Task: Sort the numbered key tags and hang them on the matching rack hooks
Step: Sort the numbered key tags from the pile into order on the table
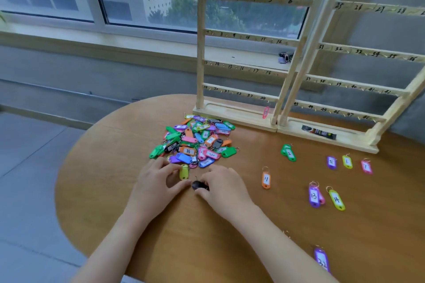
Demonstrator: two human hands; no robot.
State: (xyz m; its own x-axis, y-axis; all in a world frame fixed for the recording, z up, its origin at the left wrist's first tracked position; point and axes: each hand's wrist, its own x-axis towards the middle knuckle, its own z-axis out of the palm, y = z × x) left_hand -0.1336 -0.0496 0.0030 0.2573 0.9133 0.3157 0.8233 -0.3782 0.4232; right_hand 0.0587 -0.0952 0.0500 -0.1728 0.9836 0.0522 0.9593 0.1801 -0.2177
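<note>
A heap of coloured key tags (pixel 195 141) lies on the round wooden table (pixel 161 225). Two wooden racks stand behind it: the left rack (pixel 243 37) numbered 1 to 24, the right rack (pixel 358 53) numbered from 25 up. A pink tag (pixel 265 112) hangs at hook 24. My left hand (pixel 156 185) pinches a yellow tag (pixel 184 172) at the heap's near edge. My right hand (pixel 222 187) grips a black tag (pixel 199 185). Sorted tags lie to the right: green 2 (pixel 288 153), purple 5 (pixel 331 162), yellow 6 (pixel 347 161), pink 7 (pixel 366 166), orange 11 (pixel 266 179), purple 13 (pixel 314 196), yellow 14 (pixel 337 200).
A purple tag (pixel 322 259) lies near the table's front right edge. A black packet (pixel 318 132) rests on the right rack's base. A window and sill run behind the racks, with a dark bunch of keys (pixel 285 57) on the sill. Grey floor lies to the left.
</note>
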